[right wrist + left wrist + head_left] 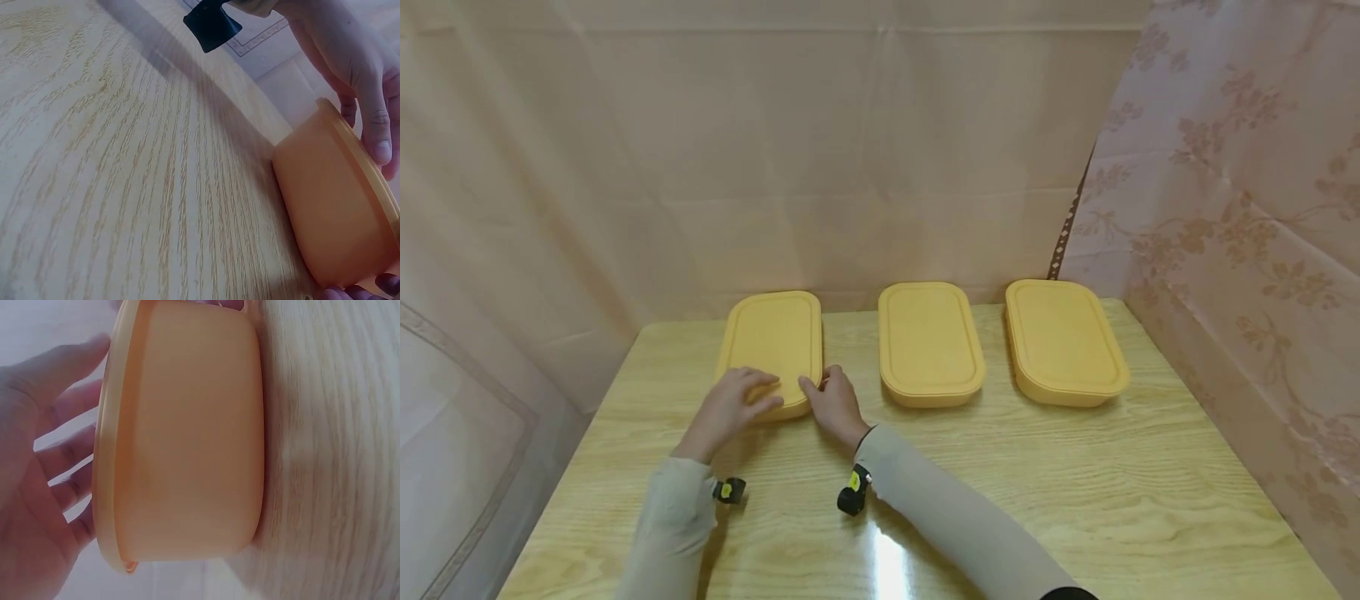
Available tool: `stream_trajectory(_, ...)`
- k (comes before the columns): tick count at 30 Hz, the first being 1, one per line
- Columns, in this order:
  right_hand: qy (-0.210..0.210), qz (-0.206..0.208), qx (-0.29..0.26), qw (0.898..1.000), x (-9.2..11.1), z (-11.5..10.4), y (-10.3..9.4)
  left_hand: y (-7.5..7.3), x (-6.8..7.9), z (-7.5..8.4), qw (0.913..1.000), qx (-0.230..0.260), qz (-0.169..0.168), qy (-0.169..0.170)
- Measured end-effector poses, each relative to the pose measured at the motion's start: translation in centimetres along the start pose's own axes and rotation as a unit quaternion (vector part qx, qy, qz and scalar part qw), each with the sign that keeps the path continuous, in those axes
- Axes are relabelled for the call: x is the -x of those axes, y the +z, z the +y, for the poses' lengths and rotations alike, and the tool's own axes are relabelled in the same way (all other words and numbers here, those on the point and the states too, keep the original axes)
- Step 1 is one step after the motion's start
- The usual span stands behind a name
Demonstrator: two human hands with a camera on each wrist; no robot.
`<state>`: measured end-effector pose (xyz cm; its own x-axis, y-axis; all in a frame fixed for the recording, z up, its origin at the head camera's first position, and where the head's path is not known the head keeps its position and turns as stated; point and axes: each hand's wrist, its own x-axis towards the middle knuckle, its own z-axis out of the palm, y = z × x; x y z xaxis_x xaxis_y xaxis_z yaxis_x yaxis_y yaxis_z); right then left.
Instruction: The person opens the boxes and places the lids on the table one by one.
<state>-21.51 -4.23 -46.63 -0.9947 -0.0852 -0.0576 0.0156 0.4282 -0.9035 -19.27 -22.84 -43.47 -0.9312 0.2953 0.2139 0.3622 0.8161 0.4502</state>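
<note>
A yellow lidded food container (775, 333) sits at the left of the table, its lid on top. My left hand (730, 410) is at its front left, fingers stretched loosely over the lid. The left wrist view has that thumb right at the lid's rim, with the container's side wall (194, 431) facing the camera. My right hand (838, 408) grips the front right corner, thumb on the lid's edge and fingers bent at the side. Low in the right wrist view, its fingertips (356, 292) show against the container (337, 200).
Two more yellow lidded containers stand to the right, one in the middle (931, 337) and one farther right (1063, 337). The wooden table (1000, 475) meets a beige curtain (850, 167) at the back and a floral cloth (1247, 208) on the right.
</note>
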Motion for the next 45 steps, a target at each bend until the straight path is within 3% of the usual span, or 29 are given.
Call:
stream_trajectory(9, -0.003, -0.003, -0.008, 1.000, 0.0, -0.1, 0.1, 0.4, 0.7, 0.1, 0.9991, -0.008, 0.019, 0.036)
stream_trajectory(17, 0.001, 0.000, -0.016, 1.000, 0.3, -0.1, -0.2, 0.4, 0.4, 1.4, 0.9965, -0.063, 0.003, 0.055)
stream_trajectory(22, -0.005, 0.005, -0.020, 1.000, 0.4, -0.1, -0.1, 0.4, 0.5, 2.1, 0.9932, -0.092, 0.014, 0.069)
stream_trajectory(33, 0.002, 0.008, -0.032, 0.999, 0.2, 0.3, 0.1, 1.2, 1.2, 1.6, 0.9857, -0.110, 0.066, 0.109)
stream_trajectory(45, -0.012, 0.021, -0.023, 0.999, 0.1, 0.6, 0.1, 1.3, 1.1, 1.9, 0.9809, -0.132, 0.071, 0.124)
